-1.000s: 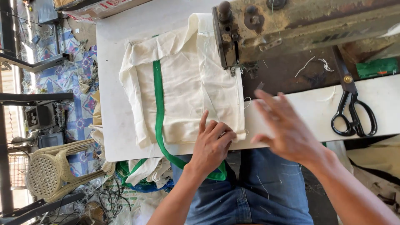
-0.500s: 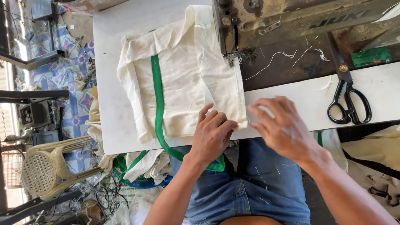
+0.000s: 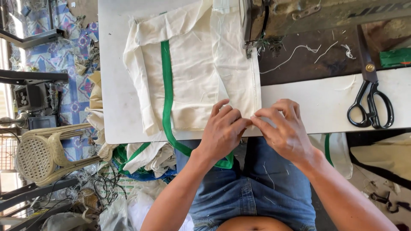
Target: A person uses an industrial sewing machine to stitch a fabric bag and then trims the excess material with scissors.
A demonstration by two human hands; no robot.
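Both hands pinch the cloth's near edge

Left hand [image 3: 222, 130] and right hand [image 3: 284, 128] meet fingertip to fingertip, clamped on the cream cloth [image 3: 201, 68] at the tabletop's [image 3: 115, 85] near edge — its green strip [image 3: 166, 85] runs away from the person, left of both hands — sewing machine [image 3: 317, 15] beyond

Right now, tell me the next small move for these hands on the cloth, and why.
Probably slide the pinched corner up toward the sewing machine. Both the left hand and right hand grip the cream cloth at its near right corner, at the table edge, well short of the machine.
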